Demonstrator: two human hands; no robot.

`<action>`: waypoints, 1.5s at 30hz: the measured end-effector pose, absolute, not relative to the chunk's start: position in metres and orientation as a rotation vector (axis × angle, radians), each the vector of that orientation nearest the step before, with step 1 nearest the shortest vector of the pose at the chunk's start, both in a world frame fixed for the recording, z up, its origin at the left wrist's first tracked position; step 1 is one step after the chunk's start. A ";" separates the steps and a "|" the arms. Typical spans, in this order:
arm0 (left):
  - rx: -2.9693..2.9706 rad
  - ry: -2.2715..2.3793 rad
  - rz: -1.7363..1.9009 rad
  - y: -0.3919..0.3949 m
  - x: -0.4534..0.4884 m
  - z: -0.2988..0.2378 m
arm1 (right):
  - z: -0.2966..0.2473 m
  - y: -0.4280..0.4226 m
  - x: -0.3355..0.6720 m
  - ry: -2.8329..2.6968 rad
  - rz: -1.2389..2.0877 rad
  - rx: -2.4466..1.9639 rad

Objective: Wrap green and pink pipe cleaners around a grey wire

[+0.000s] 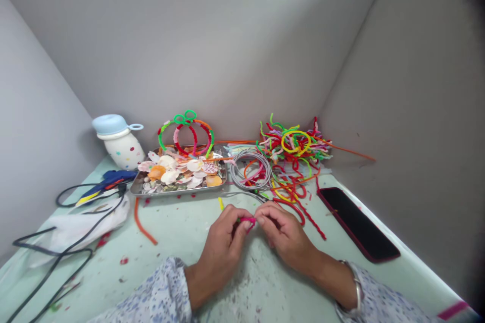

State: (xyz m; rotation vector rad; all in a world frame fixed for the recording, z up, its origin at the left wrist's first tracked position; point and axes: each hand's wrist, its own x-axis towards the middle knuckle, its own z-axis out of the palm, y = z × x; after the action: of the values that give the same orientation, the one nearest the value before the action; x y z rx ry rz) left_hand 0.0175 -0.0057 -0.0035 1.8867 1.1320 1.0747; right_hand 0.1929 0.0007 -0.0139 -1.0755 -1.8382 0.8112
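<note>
Between my hands, low over the middle of the table, is a short, bent piece of pink pipe cleaner [248,221]. My left hand [227,237] pinches it between thumb and forefinger, and a speck of green shows by those fingers. The closed fingertips of my right hand [284,234] meet the pink piece at its right end; whether they grip it or something finer is hidden. Just behind the hands lie red pipe cleaners [291,207] and a coil of grey wire [242,184].
A metal tray [178,193] of shells carries pipe-cleaner rings [176,133]. Behind right is a heap of coloured pipe cleaners [303,146]. A phone [358,224] lies right; a white bottle [123,149], blue-handled tool [113,177], plastic bag [91,227] and black cable [60,257] are left.
</note>
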 end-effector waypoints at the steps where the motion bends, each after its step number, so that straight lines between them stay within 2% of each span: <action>1: 1.876 1.134 1.093 -0.005 0.017 -0.003 | -0.015 0.001 0.193 -1.825 0.791 -1.077; 8: 1.770 1.133 1.128 -0.006 0.015 -0.002 | -0.020 -0.001 0.193 -1.812 0.550 -1.068; 16: 1.723 1.101 1.094 -0.002 0.015 -0.002 | -0.018 0.004 0.194 -1.859 0.433 -1.010; 31: 1.769 1.120 1.097 0.000 0.013 -0.004 | -0.019 0.004 0.195 -1.894 0.409 -1.004; 45: 1.553 1.065 1.034 -0.007 0.017 -0.005 | -0.020 0.002 0.196 -2.040 0.103 -0.909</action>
State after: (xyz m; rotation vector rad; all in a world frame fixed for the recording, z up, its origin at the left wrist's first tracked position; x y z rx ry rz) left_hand 0.0171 -0.0066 -0.0055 1.5529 1.0653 1.0342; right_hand 0.1963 0.0023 -0.0203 -0.9087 -2.0404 0.1025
